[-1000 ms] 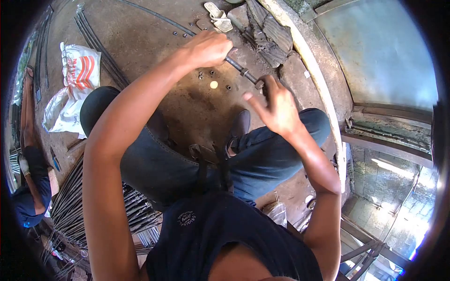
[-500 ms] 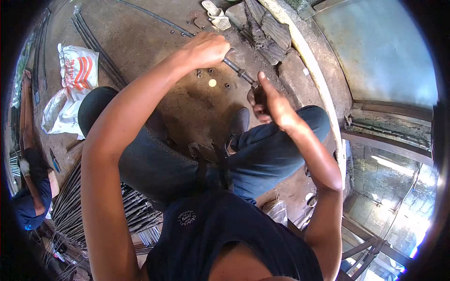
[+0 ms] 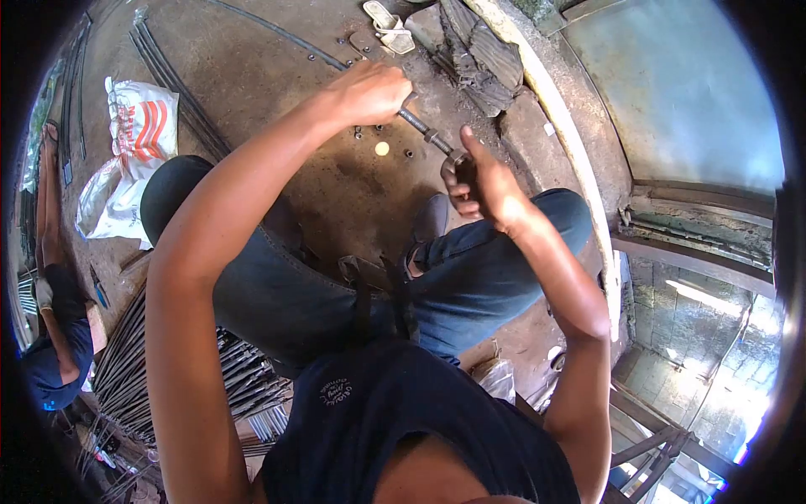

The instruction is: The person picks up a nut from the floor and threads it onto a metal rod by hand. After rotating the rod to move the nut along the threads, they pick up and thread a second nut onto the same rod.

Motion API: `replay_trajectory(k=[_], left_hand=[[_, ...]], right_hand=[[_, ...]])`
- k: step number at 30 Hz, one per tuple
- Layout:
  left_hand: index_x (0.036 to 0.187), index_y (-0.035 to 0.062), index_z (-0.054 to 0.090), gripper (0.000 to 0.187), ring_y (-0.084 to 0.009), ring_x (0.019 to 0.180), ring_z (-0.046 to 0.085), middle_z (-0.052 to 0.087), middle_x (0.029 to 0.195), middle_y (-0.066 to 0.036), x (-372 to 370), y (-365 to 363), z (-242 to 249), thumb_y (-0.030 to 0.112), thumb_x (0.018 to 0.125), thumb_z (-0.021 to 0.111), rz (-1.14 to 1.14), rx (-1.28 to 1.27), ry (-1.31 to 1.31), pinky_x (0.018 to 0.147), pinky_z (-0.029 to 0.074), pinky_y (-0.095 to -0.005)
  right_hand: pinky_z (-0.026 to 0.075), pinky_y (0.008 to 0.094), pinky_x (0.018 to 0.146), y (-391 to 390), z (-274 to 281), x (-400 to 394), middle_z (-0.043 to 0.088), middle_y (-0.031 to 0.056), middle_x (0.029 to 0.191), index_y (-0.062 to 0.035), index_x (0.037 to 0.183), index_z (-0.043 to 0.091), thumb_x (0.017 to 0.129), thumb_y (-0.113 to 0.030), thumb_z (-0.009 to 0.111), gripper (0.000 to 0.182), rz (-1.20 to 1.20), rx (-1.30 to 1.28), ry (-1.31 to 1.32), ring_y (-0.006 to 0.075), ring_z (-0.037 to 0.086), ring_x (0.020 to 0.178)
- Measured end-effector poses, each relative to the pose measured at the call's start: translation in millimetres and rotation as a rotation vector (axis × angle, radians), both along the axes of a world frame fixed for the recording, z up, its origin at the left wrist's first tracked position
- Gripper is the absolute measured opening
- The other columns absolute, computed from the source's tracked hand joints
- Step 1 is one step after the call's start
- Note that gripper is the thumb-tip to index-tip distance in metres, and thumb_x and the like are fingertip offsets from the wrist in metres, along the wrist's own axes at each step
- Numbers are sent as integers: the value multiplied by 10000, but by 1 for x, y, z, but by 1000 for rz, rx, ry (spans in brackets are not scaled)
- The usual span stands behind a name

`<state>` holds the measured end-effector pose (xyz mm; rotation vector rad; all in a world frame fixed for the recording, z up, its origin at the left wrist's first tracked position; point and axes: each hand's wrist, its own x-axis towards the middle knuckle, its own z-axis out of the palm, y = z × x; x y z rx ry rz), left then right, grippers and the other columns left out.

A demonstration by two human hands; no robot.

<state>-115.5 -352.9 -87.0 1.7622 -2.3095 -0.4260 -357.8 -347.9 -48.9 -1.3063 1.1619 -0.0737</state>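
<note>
My left hand [image 3: 374,91] is closed around a long dark metal rod [image 3: 285,34], which runs from the top edge down to the right through the fist. Beyond the fist, a nut [image 3: 431,135] sits on the rod near its lower end. At that end is a dark ring-shaped metal piece [image 3: 457,157]. Curled fingers of my right hand [image 3: 491,185] are around this piece, with the thumb raised away from it. The palm side is in shadow, so part of the piece is hidden.
Several loose nuts [image 3: 409,154] lie on the dirt floor. Sandals [image 3: 389,27] and dark cloth [image 3: 478,50] are ahead. A white sack [image 3: 143,126] and more rods [image 3: 172,84] lie at left, near a bundle of rods [image 3: 168,370]. Another person [image 3: 63,336] sits at far left.
The fingers of my right hand have shifted slightly around the rod's end, and the ring-shaped piece shows more clearly. My left hand keeps its hold, nearly still.
</note>
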Motion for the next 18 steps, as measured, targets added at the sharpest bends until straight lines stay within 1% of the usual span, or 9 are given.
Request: replay_trajectory(k=[1,2,4,8,10,11,15,17,18], left_hand=[[742,-29,662,60,-395,779,689,669,771,-238,0,-1,3,31,739,664,-6,-17,-2,695,541,-475],[737,-33,659,61,-396,775,689,668,764,-239,0,0,5,29,736,664,-12,-34,-3,695,541,-473],[739,-34,659,64,-397,779,689,667,766,-242,-1,-1,3,29,736,666,3,-6,-3,694,540,-475],[751,-38,664,71,-400,783,690,666,775,-252,-1,-1,4,33,745,660,-15,-26,-21,690,538,-479],[756,-37,666,75,-400,784,691,668,779,-252,-1,-1,6,38,754,655,-14,-8,-20,690,538,-479],[761,-36,668,80,-399,785,692,670,783,-252,-1,-1,7,42,762,651,-10,12,-18,689,538,-479],[767,-35,669,80,-401,790,692,672,784,-250,-2,-1,-2,40,764,644,-10,-15,-21,698,542,-474],[773,-37,669,79,-403,797,692,671,783,-252,-4,-1,1,37,762,645,9,59,5,706,544,-471],[773,-37,669,79,-403,797,692,671,783,-252,-2,0,0,37,762,645,10,62,-1,706,544,-471]], right_hand=[[412,280,477,3,2,3,426,5,575,-31,843,576,934,-592,520,571,53,-197,91,176,532,486],[483,339,531,14,9,1,529,81,592,-19,905,586,930,-536,570,518,389,-992,294,263,596,509],[523,402,567,9,5,-1,572,131,610,-27,902,572,915,-458,631,435,552,-1573,253,327,636,563],[525,417,531,4,2,-1,535,124,577,-39,844,556,895,-385,679,371,591,-1575,326,322,643,557],[427,343,394,-2,-6,-3,426,44,532,-70,771,524,929,-472,615,442,536,-1441,214,230,547,431],[427,343,394,-2,-7,-4,426,44,532,-70,771,524,929,-472,615,442,536,-1441,217,230,547,431],[382,322,406,0,-7,-5,401,17,562,-69,749,514,946,-621,426,593,129,-265,31,157,439,424],[359,312,412,5,-11,-2,388,4,577,-68,738,509,955,-695,332,686,-79,329,-70,120,385,420],[450,367,473,12,-18,-2,461,77,615,-27,759,538,966,-639,404,659,137,-496,33,176,514,482]])
